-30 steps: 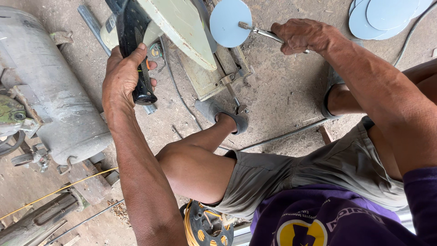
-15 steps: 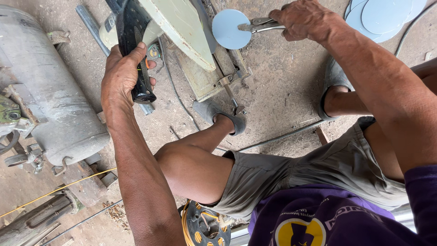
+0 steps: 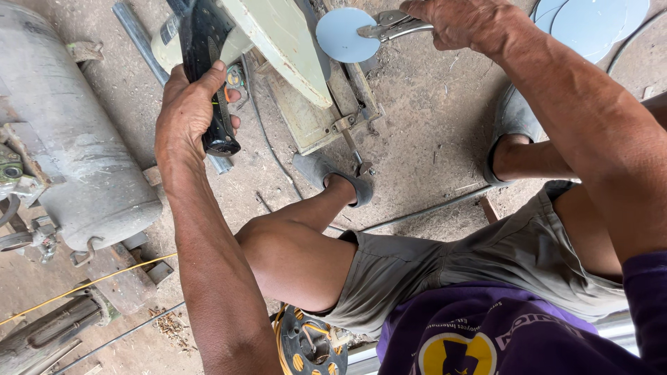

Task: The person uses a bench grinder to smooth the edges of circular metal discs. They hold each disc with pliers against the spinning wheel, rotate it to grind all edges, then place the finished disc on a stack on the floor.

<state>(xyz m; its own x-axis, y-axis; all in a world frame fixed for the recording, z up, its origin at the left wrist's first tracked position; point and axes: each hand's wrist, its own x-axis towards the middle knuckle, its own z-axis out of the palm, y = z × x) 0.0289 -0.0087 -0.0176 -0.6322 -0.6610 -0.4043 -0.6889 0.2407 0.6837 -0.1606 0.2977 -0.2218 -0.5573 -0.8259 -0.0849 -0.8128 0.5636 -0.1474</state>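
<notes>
Dusty concrete floor runs under everything, with the chop saw point(image 3: 292, 76) as my marker. Nearest me, my left hand point(image 3: 184, 114) stays clenched on its black handle point(image 3: 212, 83). Beyond the saw's guard, my right hand point(image 3: 462, 21) grips locking pliers point(image 3: 392, 26) clamping the round metal disc point(image 3: 346, 35), which has swung lower and closer to the blade than a second ago.
</notes>
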